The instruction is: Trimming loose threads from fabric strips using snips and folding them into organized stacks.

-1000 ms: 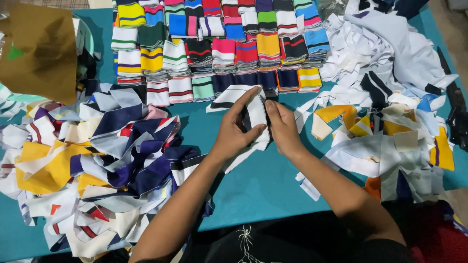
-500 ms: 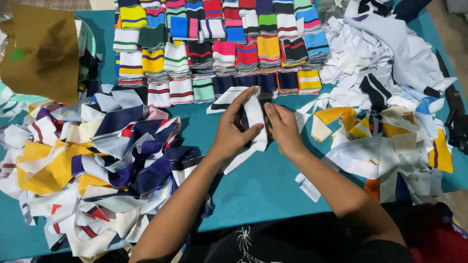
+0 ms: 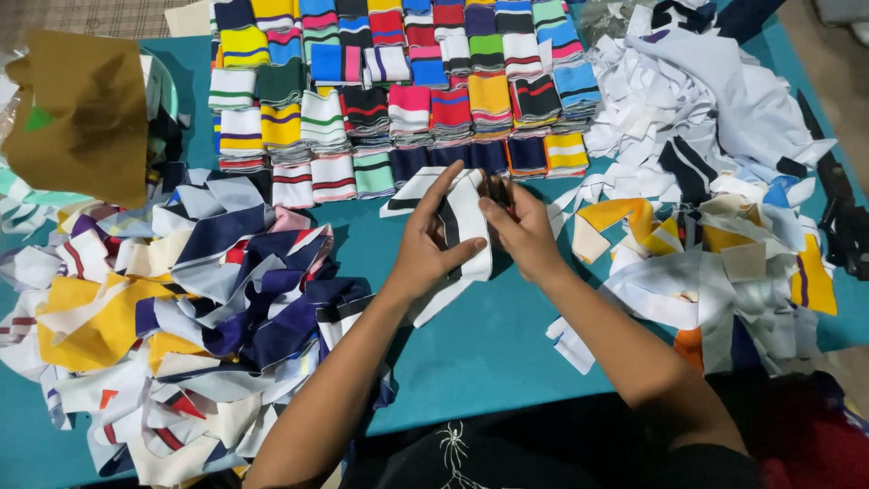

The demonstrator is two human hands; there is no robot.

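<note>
The left hand point(image 3: 433, 240) lay half-spread on the white black-striped collar strip point(image 3: 466, 226), thumb pinching its edge. The strip's long axis ran away from the person, slanting down-left across the teal table point(image 3: 489, 353). The right hand point(image 3: 525, 231), equally close, seemingly pinched its right edge.

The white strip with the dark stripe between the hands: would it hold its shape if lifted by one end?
Probably not. The white striped strip looks like thin knit fabric, bending under the left hand and right hand, so it would likely droop. It seems light. On the teal table cover it would probably bunch rather than slide if pushed.
</note>
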